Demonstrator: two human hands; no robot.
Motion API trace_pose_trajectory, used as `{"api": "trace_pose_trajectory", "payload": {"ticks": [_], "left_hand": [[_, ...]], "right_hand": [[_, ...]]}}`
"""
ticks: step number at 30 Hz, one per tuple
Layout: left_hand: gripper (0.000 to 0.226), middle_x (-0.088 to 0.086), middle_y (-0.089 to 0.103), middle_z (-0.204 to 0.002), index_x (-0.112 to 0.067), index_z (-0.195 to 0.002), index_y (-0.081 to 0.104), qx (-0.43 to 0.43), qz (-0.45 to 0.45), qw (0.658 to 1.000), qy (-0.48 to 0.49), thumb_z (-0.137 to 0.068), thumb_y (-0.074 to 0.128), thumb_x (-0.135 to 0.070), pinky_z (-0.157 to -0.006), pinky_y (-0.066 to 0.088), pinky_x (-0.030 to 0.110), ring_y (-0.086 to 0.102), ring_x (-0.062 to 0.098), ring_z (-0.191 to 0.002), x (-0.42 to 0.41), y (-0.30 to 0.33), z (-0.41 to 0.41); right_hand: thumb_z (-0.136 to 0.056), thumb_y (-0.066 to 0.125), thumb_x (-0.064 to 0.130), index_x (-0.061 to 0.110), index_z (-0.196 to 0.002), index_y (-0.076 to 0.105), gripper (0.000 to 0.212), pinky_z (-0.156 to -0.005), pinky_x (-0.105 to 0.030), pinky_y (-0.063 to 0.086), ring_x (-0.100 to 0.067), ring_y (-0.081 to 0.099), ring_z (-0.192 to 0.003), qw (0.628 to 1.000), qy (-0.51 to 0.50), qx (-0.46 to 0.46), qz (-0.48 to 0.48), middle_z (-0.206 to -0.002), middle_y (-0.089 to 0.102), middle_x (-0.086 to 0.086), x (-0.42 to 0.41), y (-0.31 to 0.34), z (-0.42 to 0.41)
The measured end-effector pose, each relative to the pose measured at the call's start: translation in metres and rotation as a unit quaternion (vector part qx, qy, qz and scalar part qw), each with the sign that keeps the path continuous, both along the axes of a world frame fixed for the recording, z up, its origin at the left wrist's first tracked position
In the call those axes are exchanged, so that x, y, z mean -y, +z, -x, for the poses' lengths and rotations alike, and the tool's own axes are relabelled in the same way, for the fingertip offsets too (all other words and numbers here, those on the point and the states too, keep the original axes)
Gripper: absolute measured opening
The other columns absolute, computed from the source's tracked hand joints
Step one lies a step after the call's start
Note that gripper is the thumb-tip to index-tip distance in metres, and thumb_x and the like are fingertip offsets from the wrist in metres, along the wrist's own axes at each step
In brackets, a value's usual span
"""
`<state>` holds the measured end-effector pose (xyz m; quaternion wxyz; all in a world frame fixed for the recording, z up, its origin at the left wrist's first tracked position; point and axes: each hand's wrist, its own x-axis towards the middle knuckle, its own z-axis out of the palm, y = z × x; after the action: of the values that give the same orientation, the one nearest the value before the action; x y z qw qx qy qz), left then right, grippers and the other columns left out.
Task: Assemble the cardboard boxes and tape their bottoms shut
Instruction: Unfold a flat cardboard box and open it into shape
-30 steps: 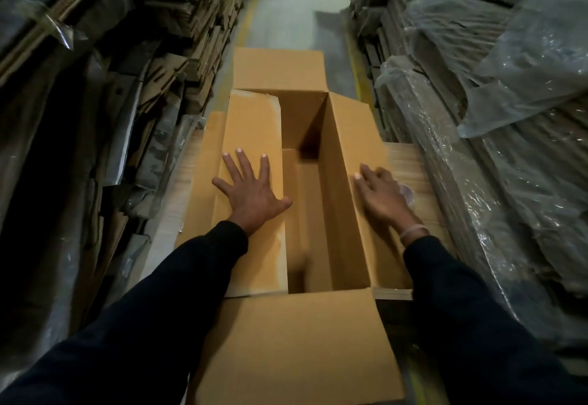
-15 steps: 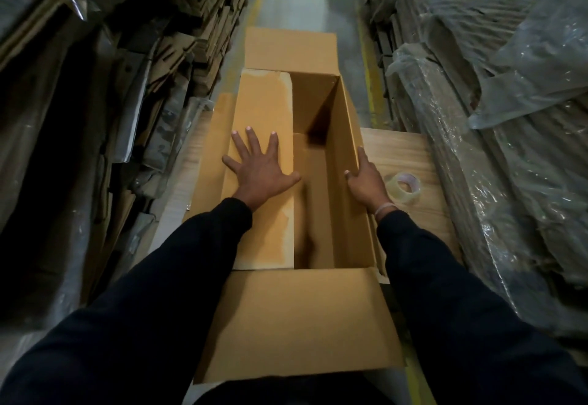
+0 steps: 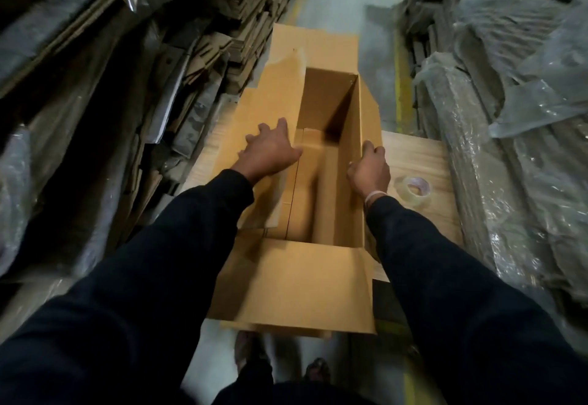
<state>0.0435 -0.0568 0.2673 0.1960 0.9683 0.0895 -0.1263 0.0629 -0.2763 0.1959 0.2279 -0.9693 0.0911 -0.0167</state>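
Cardboard box (image 3: 318, 290) stands open on the wooden table (image 3: 423, 162), its long side flaps under the two hands and its end flaps splayed toward and away from the person, likely so the long flaps can be folded inward first. Left hand (image 3: 270, 150) presses the left flap with fingers spread; right hand (image 3: 370, 169) curls over the right wall's top edge, gripping it. Just outside that grip lies the tape roll (image 3: 413, 188), within reach for sealing.

Tape roll (image 3: 412, 189) lies right of the box (image 3: 331, 162) on the table (image 3: 423, 162).
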Motion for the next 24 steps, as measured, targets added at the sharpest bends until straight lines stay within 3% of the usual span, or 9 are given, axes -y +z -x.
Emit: {"api": "trace_pose_trajectory", "payload": {"ticks": [2,4,8,11,13,15,17,20,24], "left_hand": [[0.066,0.023,0.052,-0.144,-0.016,-0.165,0.018,0.068,-0.039,0.997,-0.020,-0.107,0.046,-0.032,-0.089,0.047,0.047,0.057,0.041,-0.120,-0.002,0.014,0.008],[0.059,0.019,0.062,-0.126,-0.006,-0.163,0.021,0.155,-0.112,0.981,-0.040,-0.108,0.040,-0.012,-0.075,0.045,0.042,0.062,0.034,-0.101,-0.007,0.026,0.014],[0.054,0.026,0.053,-0.137,-0.003,-0.160,0.027,0.195,-0.210,0.956,-0.065,-0.109,0.041,-0.008,-0.089,0.052,0.046,0.062,0.038,-0.115,-0.022,0.058,0.022],[0.053,0.030,0.015,-0.167,-0.005,-0.159,0.032,0.128,-0.364,0.918,-0.088,-0.108,0.041,-0.014,-0.117,0.033,0.066,0.021,0.057,-0.151,-0.040,0.069,0.027],[0.047,0.025,-0.001,-0.172,-0.014,-0.152,0.048,0.096,-0.461,0.874,-0.117,-0.106,0.043,-0.025,-0.120,0.007,0.078,-0.006,0.056,-0.156,-0.055,0.062,0.031],[0.044,0.023,-0.001,-0.173,-0.018,-0.146,0.054,0.066,-0.505,0.843,-0.173,-0.107,0.038,-0.030,-0.120,-0.003,0.077,-0.011,0.052,-0.157,-0.073,0.042,0.033],[0.043,0.021,0.003,-0.174,-0.021,-0.149,0.049,0.033,-0.437,0.877,-0.197,-0.109,0.038,-0.034,-0.122,-0.004,0.075,-0.007,0.049,-0.159,-0.089,0.019,0.034],[0.067,0.015,-0.008,-0.175,-0.029,-0.166,0.017,-0.051,-0.194,0.971,-0.132,-0.108,0.041,-0.052,-0.123,0.001,0.073,-0.010,0.046,-0.159,-0.106,-0.013,0.036],[0.071,0.003,-0.024,-0.174,-0.034,-0.168,-0.002,-0.013,-0.020,0.995,-0.100,-0.110,0.033,-0.055,-0.121,0.003,0.075,-0.013,0.037,-0.161,-0.112,-0.056,0.053]], "right_hand": [[-0.100,0.062,0.015,0.012,-0.149,0.044,0.052,-0.100,-0.048,0.050,-0.045,0.061,-0.121,1.000,0.005,0.009,0.004,-0.143,0.048,-0.018,-0.002,0.001,0.002],[-0.099,0.061,0.009,0.012,-0.154,0.039,0.059,-0.101,-0.046,0.050,-0.044,0.060,-0.122,1.000,0.011,0.005,0.006,-0.145,0.047,-0.018,-0.002,0.004,0.004],[-0.097,0.065,0.008,0.012,-0.159,0.032,0.070,-0.102,-0.047,0.051,-0.044,0.059,-0.124,0.999,0.037,-0.004,0.016,-0.148,0.045,-0.019,0.003,0.004,0.011],[-0.095,0.067,0.006,0.012,-0.161,0.028,0.076,-0.105,-0.049,0.050,-0.044,0.054,-0.130,0.999,0.050,-0.010,0.018,-0.152,0.042,-0.018,0.006,0.001,0.021],[-0.095,0.066,0.005,0.011,-0.164,0.023,0.081,-0.111,-0.049,0.048,-0.042,0.049,-0.136,0.998,0.053,-0.011,0.018,-0.158,0.038,-0.017,0.006,-0.002,0.029],[-0.096,0.064,0.005,0.011,-0.165,0.021,0.082,-0.114,-0.050,0.046,-0.042,0.046,-0.140,0.998,0.054,-0.009,0.011,-0.160,0.036,-0.016,0.008,-0.005,0.036],[-0.098,0.060,0.007,0.011,-0.165,0.023,0.076,-0.116,-0.052,0.043,-0.043,0.046,-0.141,0.998,0.054,-0.005,-0.005,-0.160,0.037,-0.016,0.009,-0.005,0.041],[-0.103,0.058,0.016,0.012,-0.165,0.024,0.070,-0.121,-0.054,0.038,-0.042,0.042,-0.146,0.997,0.066,-0.006,-0.036,-0.165,0.033,-0.014,0.010,-0.002,0.049],[-0.114,0.041,0.033,0.010,-0.165,0.030,0.057,-0.127,-0.044,0.027,-0.033,0.034,-0.155,0.990,0.119,-0.004,-0.073,-0.171,0.029,-0.012,0.021,0.010,0.074]]}}
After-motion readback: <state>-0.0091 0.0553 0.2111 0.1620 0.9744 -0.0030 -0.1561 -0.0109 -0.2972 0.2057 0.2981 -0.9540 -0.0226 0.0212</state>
